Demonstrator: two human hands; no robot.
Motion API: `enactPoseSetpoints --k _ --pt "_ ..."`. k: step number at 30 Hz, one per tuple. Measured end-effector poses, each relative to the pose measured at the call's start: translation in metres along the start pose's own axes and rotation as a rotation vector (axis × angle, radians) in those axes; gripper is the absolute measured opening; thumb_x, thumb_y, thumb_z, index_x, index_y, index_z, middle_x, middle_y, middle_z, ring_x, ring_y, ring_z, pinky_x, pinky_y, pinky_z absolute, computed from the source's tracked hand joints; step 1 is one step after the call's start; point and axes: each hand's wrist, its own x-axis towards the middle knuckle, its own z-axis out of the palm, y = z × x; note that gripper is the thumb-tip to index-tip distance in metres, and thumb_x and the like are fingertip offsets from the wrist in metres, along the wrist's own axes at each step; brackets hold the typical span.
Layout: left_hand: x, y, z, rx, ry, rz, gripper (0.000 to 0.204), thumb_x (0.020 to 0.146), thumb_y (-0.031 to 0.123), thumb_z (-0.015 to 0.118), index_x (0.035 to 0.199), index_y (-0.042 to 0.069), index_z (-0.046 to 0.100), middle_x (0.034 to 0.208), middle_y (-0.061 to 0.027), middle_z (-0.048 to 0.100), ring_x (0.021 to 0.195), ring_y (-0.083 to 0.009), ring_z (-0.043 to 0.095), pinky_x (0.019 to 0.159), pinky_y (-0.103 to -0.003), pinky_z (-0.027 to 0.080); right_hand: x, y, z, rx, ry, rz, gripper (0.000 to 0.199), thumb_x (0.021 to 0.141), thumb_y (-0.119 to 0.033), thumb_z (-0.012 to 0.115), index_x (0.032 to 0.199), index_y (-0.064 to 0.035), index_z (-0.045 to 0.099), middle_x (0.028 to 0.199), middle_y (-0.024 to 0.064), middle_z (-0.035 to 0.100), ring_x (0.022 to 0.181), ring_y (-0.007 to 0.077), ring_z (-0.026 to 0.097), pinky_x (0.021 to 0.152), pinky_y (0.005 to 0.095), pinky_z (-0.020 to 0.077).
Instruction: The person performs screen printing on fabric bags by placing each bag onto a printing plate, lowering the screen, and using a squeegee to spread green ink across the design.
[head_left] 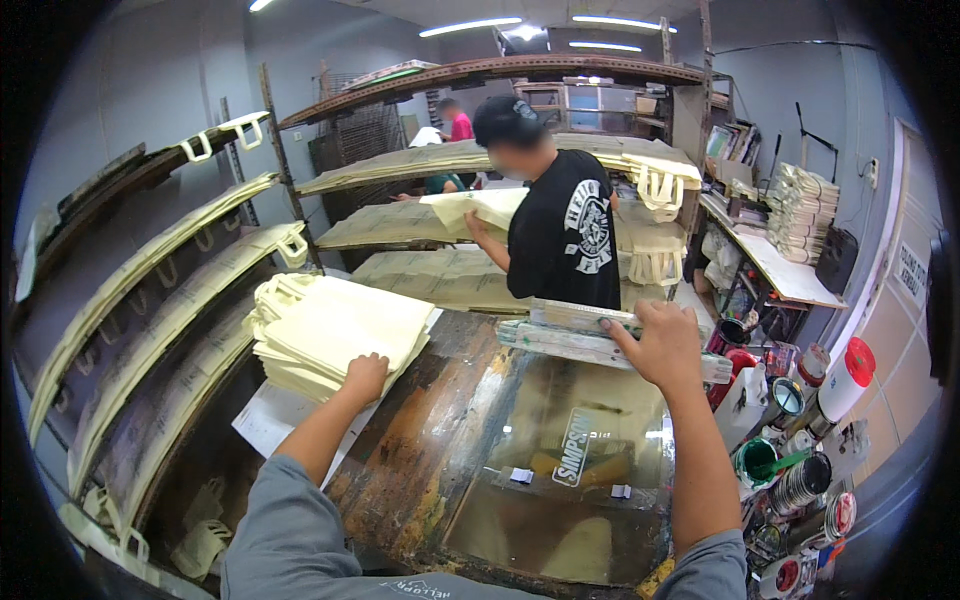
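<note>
A thick stack of cream cloth tote bags (335, 325) lies at the far left of the worktable, handles toward the left. My left hand (367, 378) is closed on the stack's near right edge; how many bags it pinches is hidden. My right hand (662, 345) grips a paint-stained wooden frame (600, 343), thumb on the near side and fingers over the top. The frame is raised along the table's far side. Below it, a glossy see-through sheet (540, 510) with white lettering and two small white tabs (521, 476) lies on the table.
Shelves with cream bags (150, 270) curve along the left. Beyond the table, a person in a black shirt (565, 230) handles a cream bag beside more racks (400, 265). Paint cans and tubs (790, 470) crowd the right. White paper (262, 418) sticks out under the stack.
</note>
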Motion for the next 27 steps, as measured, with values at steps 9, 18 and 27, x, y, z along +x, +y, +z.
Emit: enactPoseSetpoints --k 9,18,27 --pt "-0.018 -0.118 0.001 -0.289 0.398 0.082 0.033 0.077 0.006 0.072 0.109 0.011 0.078 0.113 -0.01 0.073 0.108 -0.0339 0.068 0.097 -0.046 0.054 0.016 -0.001 -0.002 -0.016 -0.011 -0.028 0.057 0.094 -0.059 0.069 0.085 -0.0026 0.069 0.083 0.0187 0.07 0.084 0.0397 0.067 0.083 0.051 0.046" --pt "-0.01 -0.134 0.008 -0.344 0.388 0.168 0.02 0.088 0.007 0.069 0.107 0.009 0.076 0.106 -0.0104 0.074 0.102 -0.0344 0.068 0.092 -0.047 0.054 0.024 -0.002 -0.005 -0.109 -0.094 0.025 0.058 0.096 -0.061 0.065 0.098 -0.003 0.072 0.085 0.0209 0.07 0.088 0.0421 0.068 0.083 0.0541 0.048" --pt "0.06 -0.176 -0.017 -0.38 0.397 0.035 0.015 0.103 0.018 0.052 0.103 0.007 0.062 0.102 -0.0204 0.07 0.101 -0.0447 0.066 0.086 -0.054 0.052 0.05 0.005 -0.003 -0.081 -0.175 0.058 0.066 0.097 -0.068 0.059 0.097 -0.0039 0.075 0.089 0.0238 0.074 0.09 0.0435 0.071 0.087 0.0549 0.0519"
